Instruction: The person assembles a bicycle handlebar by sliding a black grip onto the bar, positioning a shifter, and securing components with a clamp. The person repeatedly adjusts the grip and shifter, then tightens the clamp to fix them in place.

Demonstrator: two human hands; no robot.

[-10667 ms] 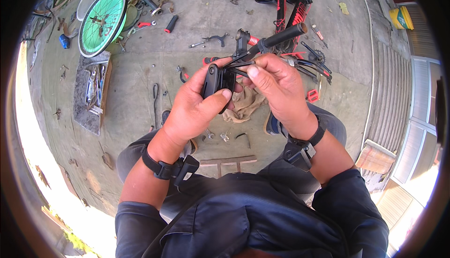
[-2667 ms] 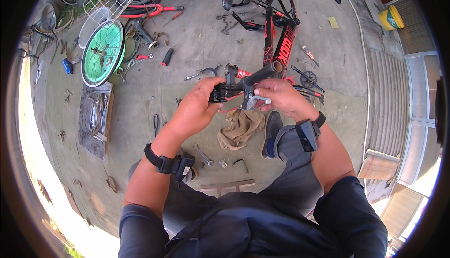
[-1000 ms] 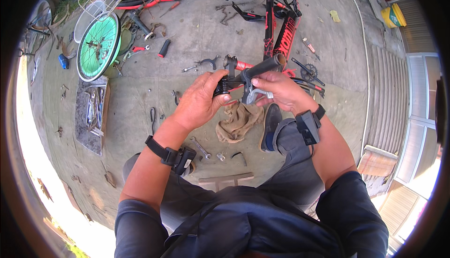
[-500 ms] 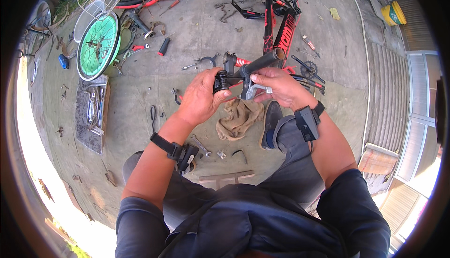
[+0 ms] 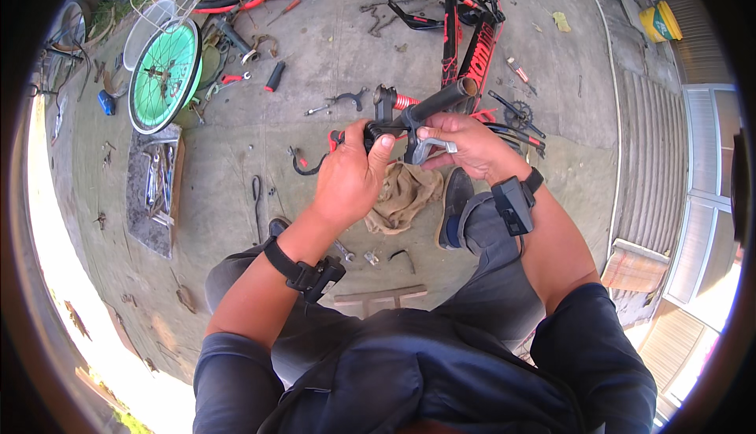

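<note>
My left hand (image 5: 346, 176) is closed around a black ribbed part (image 5: 373, 133), mostly hidden by the fingers, with the thumb pointing up. That part sits against the left side of a black bicycle frame tube (image 5: 446, 100), whose open end points up and to the right. My right hand (image 5: 465, 144) grips the tube near its lower end, thumb on top. A grey quick-release lever (image 5: 433, 147) sticks out below the right thumb. Just behind the hands is a red coil spring (image 5: 405, 102), joined to black metal pieces.
A black and red bicycle frame (image 5: 477, 52) extends away from me. To the left lie a green wheel (image 5: 164, 78) and a tray of wrenches (image 5: 161, 182). A brown rag (image 5: 405, 198) lies below my hands, a crankset (image 5: 518, 115) to the right, a dark-handled tool (image 5: 275, 76) farther off.
My left hand has turned and shifted slightly right, bringing the ribbed part closer to the tube and covering more of it. My right hand has kept its grip, almost still.
</note>
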